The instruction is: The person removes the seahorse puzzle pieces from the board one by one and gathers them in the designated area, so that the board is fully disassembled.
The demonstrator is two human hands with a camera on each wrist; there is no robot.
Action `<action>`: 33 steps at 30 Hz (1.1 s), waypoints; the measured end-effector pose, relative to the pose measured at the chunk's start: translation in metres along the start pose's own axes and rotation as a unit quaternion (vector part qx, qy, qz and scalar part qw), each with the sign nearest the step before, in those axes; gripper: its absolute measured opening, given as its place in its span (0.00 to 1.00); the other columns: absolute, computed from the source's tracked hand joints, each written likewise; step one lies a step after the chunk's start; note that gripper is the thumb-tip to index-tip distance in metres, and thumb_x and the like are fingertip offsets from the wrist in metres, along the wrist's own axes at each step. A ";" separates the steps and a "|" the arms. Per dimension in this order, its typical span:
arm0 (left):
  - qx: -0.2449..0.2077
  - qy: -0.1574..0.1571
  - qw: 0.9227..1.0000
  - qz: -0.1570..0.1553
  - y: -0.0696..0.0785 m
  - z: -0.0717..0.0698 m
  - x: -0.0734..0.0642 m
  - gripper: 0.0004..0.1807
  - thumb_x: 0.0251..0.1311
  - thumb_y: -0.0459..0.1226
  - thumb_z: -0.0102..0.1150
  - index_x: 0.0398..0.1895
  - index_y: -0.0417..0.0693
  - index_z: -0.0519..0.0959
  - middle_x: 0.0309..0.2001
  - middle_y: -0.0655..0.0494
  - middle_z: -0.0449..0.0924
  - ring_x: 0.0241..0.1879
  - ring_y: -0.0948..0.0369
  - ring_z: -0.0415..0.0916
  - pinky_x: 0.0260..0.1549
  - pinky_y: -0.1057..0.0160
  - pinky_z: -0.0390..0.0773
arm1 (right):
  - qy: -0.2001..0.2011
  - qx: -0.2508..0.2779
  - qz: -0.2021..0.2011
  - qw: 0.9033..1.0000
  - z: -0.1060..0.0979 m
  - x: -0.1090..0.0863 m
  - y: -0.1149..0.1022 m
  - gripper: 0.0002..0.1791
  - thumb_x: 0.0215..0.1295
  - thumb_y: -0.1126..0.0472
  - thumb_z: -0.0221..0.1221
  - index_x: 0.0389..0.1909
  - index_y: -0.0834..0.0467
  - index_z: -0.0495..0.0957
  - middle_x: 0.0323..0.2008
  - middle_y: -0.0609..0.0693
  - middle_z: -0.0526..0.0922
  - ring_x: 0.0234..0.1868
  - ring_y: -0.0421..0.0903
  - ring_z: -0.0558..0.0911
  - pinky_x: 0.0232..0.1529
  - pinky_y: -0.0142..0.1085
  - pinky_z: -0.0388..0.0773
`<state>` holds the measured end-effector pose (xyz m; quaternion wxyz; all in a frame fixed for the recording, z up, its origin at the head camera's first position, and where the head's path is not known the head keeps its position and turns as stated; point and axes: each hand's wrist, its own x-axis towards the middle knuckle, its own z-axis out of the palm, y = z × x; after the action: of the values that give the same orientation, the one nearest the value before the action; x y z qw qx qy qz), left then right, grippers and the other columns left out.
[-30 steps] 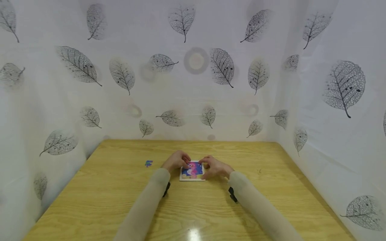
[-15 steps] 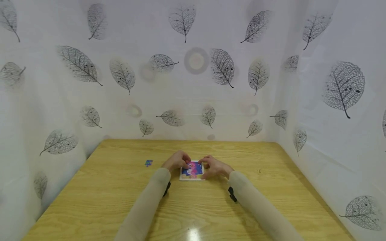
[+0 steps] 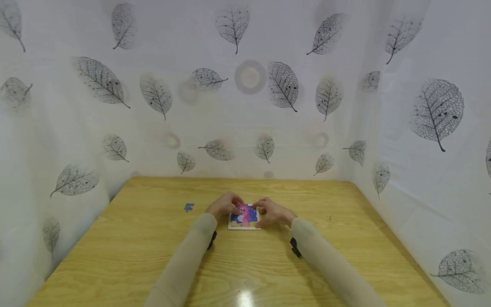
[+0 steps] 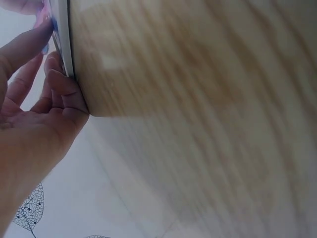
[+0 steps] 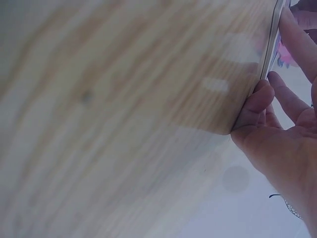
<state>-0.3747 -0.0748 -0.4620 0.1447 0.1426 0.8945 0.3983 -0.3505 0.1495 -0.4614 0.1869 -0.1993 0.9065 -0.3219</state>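
Observation:
A small jigsaw puzzle in a white frame lies flat mid-table, its picture a pink seahorse-like figure on blue. My left hand is at its upper left corner, thumb and fingertips pinching a pink-and-blue puzzle piece over the board; the fingers hide much of the piece. From the right side, my right hand holds the puzzle's frame, thumb near the lower right corner and forefinger near the upper right one. Apart from both hands, a loose blue, green and purple puzzle piece lies to the left.
The wooden table has its far edge along a white curtain printed with grey leaves. More curtain hangs at both sides. Each wrist wears a dark strap.
Both hands stay nearly in place. My left fingers shift slightly at the upper left of the puzzle, and the pink piece there sits a little differently. The loose piece has not moved.

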 end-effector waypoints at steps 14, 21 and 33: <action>-0.025 -0.005 0.999 0.031 -0.001 0.000 0.000 0.13 0.56 0.29 0.65 0.46 0.44 0.83 0.39 0.49 0.83 0.36 0.58 0.78 0.38 0.62 0.79 | -0.005 0.002 -0.012 1.000 0.001 0.000 0.003 0.38 0.53 0.60 0.73 0.66 0.53 0.70 0.66 0.57 0.60 0.61 0.55 0.72 0.61 0.50 0.73; -0.056 -0.007 0.998 0.030 -0.001 -0.001 0.000 0.14 0.59 0.30 0.59 0.48 0.45 0.82 0.39 0.49 0.82 0.36 0.57 0.79 0.39 0.61 0.79 | -0.002 0.000 -0.007 1.000 -0.001 0.001 0.003 0.38 0.53 0.59 0.73 0.66 0.50 0.70 0.65 0.56 0.61 0.61 0.54 0.72 0.61 0.50 0.73; -0.139 -0.021 0.990 0.021 -0.013 -0.010 -0.010 0.15 0.63 0.30 0.56 0.52 0.42 0.79 0.38 0.44 0.82 0.33 0.55 0.80 0.31 0.62 0.81 | -0.002 0.007 0.004 1.000 0.000 -0.001 0.001 0.38 0.52 0.57 0.73 0.66 0.49 0.71 0.65 0.54 0.62 0.61 0.52 0.72 0.62 0.51 0.71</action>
<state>-0.3707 -0.0937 -0.4639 0.1734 0.1485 0.8237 0.5190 -0.3503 0.1509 -0.4619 0.1917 -0.1947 0.9047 -0.3270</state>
